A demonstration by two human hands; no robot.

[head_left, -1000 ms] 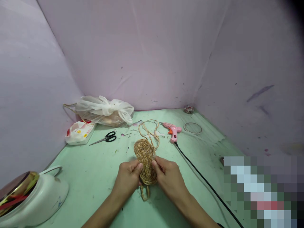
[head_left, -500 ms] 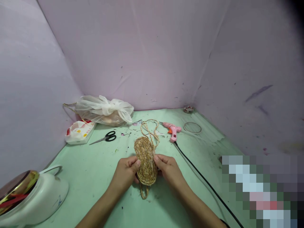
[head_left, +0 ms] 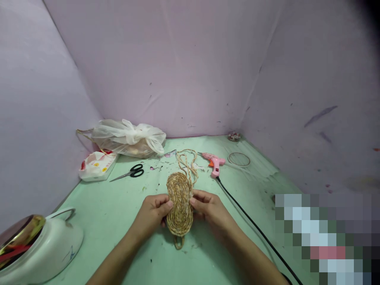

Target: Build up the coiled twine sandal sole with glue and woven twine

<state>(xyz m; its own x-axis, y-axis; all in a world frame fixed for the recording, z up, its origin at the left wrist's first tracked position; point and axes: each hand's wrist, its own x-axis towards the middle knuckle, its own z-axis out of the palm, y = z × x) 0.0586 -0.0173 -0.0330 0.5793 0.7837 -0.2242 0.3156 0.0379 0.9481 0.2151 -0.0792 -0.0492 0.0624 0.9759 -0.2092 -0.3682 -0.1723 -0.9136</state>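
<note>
A coiled straw rope sole (head_left: 179, 206), a long oval of braided tan cord, is held just above the table between my two hands. My left hand (head_left: 154, 209) pinches its left edge, thumb on top. On the opposite edge my right hand (head_left: 208, 204) grips it the same way, the fingers partly hidden behind. From its upper right a loose length of braided cord (head_left: 194, 168) loops away over the table. A small cord loop (head_left: 179, 242) shows below the near end.
A pink glue gun (head_left: 215, 163) lies to the right, its black cable (head_left: 252, 225) running toward me. At left are scissors (head_left: 130, 171), a tissue pack (head_left: 97, 165), a tied plastic bag (head_left: 130, 136) and a white container (head_left: 63, 245). A thin ring (head_left: 239, 159) lies behind right.
The oval piece has shifted slightly left and been turned a little more upright, its face tilted toward me. Both hands keep hold of its edges; the view has moved slightly.
</note>
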